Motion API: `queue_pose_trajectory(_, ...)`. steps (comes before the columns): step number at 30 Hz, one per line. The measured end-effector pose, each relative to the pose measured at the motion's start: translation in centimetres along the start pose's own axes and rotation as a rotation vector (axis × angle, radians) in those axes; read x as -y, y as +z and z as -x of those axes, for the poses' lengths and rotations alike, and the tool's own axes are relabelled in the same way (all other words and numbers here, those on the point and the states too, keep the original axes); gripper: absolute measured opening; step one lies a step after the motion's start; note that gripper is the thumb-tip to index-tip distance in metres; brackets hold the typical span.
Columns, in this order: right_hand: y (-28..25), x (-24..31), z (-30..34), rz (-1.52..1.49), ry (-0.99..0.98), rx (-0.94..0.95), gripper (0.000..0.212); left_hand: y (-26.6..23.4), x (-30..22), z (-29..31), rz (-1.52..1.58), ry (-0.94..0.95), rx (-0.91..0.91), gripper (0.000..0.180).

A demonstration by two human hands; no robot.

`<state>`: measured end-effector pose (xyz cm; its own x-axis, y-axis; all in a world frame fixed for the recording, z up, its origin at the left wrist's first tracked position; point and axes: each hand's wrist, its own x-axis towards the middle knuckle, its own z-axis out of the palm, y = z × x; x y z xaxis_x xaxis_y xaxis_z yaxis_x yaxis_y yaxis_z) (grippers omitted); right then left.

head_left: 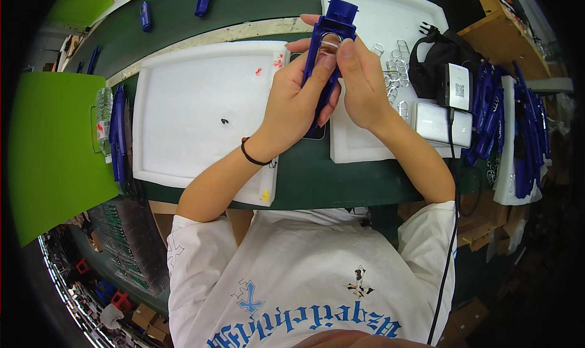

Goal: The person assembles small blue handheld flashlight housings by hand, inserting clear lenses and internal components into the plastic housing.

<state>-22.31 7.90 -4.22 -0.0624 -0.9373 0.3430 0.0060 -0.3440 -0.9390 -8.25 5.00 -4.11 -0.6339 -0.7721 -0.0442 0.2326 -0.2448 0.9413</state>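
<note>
Both my hands hold a long dark-blue plastic housing point(339, 12) above the gap between two white foam trays. My left hand point(291, 107) wraps around it from the left, with its thumb lying on the front face. A bent metal wire loop point(331, 42) sits in the rounded opening near the upper end. From the right, my right hand point(363, 83) closes on the housing, its thumb at the edge beside the loop; the fingers behind are partly hidden. Several similar metal loops point(399, 68) lie on the right foam tray point(390, 1), near my right hand.
The left foam tray point(195, 104) carries a small black piece point(225, 121). Right of my arm are a silver box point(440, 123), a cabled white device point(457, 86), a black strap point(436, 59) and stacked blue housings point(487, 113). A plastic bottle point(103, 123) lies at left.
</note>
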Motion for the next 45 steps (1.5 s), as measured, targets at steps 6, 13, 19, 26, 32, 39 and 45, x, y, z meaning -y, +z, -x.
queue_pose_trajectory(6, -0.3, -0.7, -0.9, 0.119, -0.001, -0.020, 0.054, -0.6, 0.1, -1.6, -0.248, 0.082, -0.042, 0.022)
queue_pose_trajectory(13, -2.0, -0.8, -1.9, -0.077, 0.128, -0.123, 0.048, -1.9, 1.5, -1.2, -1.020, 0.566, -0.106, 0.055)
queue_pose_trajectory(19, -3.1, 1.3, -2.1, -0.095, 0.310, -0.099, 0.038, -1.0, 0.6, 0.0, -0.697, 0.244, 0.065, 0.054)
queue_pose_trajectory(26, -4.4, 2.3, -2.5, 0.186, 0.336, -0.003, 0.042, -1.1, 1.0, 0.2, -0.708, 0.229, 0.069, 0.049)
queue_pose_trajectory(32, -5.6, 1.0, -2.6, 0.016, 0.435, 0.067, 0.045, -1.3, 1.1, 0.2, -0.744, 0.222, 0.088, 0.054)
queue_pose_trajectory(39, -5.6, 0.4, -2.5, -0.060, 0.391, -0.067, 0.044, -1.4, 0.2, -0.5, -0.635, 0.124, 0.078, 0.051)
queue_pose_trajectory(45, -6.5, 1.6, -3.7, 0.627, 0.018, -0.269, 0.049, -3.2, -3.9, -2.1, -0.179, -0.089, -0.094, 0.025)
